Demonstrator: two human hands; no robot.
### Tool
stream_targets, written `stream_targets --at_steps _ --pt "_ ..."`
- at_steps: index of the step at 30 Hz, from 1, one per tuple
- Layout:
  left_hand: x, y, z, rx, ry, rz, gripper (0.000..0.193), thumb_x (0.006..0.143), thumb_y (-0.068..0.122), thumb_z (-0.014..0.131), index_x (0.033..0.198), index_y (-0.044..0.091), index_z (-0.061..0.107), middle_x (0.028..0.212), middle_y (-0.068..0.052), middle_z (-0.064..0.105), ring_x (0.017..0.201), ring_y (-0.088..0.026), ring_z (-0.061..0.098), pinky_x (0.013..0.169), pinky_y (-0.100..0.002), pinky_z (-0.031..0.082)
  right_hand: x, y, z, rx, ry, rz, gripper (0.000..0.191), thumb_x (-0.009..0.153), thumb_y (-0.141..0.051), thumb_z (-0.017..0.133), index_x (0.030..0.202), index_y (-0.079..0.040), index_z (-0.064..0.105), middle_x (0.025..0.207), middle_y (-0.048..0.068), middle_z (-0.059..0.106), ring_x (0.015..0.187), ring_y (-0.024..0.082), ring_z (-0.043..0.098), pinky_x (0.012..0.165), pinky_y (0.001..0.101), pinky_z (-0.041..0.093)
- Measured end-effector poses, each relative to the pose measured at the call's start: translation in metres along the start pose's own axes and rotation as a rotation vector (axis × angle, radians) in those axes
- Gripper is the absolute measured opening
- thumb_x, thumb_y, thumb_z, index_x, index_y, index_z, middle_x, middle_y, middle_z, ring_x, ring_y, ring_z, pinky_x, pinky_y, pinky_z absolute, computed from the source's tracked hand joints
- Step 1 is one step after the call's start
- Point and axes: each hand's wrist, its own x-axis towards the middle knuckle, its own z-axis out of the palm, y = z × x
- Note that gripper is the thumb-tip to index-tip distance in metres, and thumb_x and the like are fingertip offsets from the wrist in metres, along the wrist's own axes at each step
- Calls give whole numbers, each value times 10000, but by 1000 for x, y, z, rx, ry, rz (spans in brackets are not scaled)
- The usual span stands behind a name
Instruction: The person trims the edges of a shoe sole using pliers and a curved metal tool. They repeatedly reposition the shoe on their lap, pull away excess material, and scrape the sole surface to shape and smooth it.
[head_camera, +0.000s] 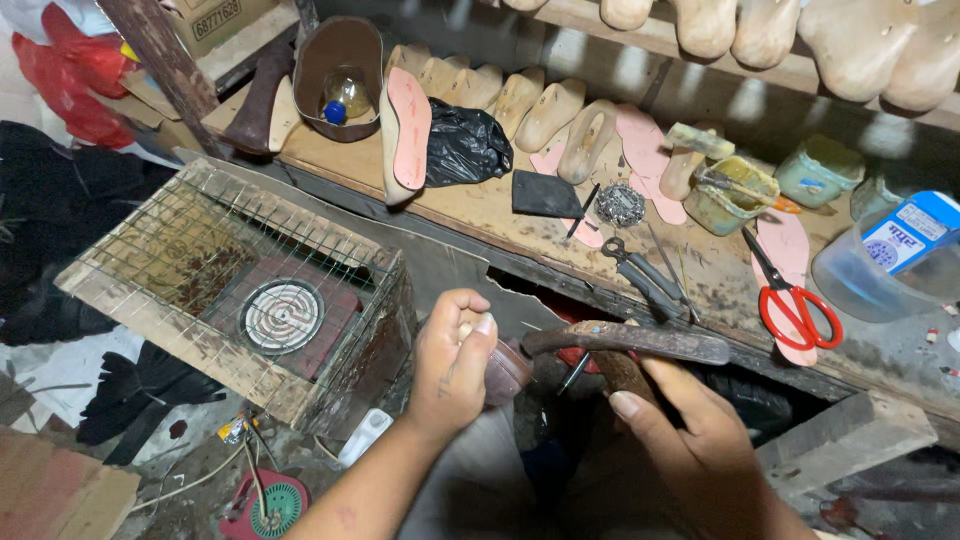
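My left hand (452, 365) is closed in a fist around a small pale piece held at the fingertips, pressed against a dark brown shoe part (507, 372) on my lap. My right hand (690, 430) grips the wooden handle of a rusty hammer (625, 340), whose long dark head lies level just right of the left hand. The lower part of the handle is hidden in my palm.
A wire-mesh box with a coil heater (282, 315) stands at left. The workbench (480, 205) carries wooden shoe lasts (550, 110), pink insoles (410, 125), a black bag (465, 145), pliers (645, 275), red scissors (795, 300), glue pots (730, 195) and a clear plastic tub (890, 260).
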Motion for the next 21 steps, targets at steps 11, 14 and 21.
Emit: stream_targets --at_steps 11,14,21 --pt "-5 -6 5 -48 27 -14 177 1027 92 480 1166 -15 503 823 -26 608 747 -80 552 694 -258 483 2 -38 3 -216 -95 -360 373 911 -139 698 1279 -85 688 1099 120 723 988 274 704 845 344 566" --pt "-6 -6 7 -6 37 -33 169 1022 94 476 1154 -7 507 795 -26 617 731 -81 565 690 -258 491 -1 -33 5 -354 -111 -306 377 878 -183 760 1243 -105 712 973 110 694 882 309 701 750 364 553" --pt "-3 -17 11 -148 58 -77 174 1022 90 450 1169 2 481 789 -34 621 715 -84 546 681 -259 475 6 -42 9 -301 -38 -423 272 885 -159 732 1133 -58 684 987 127 701 871 305 690 728 354 566"
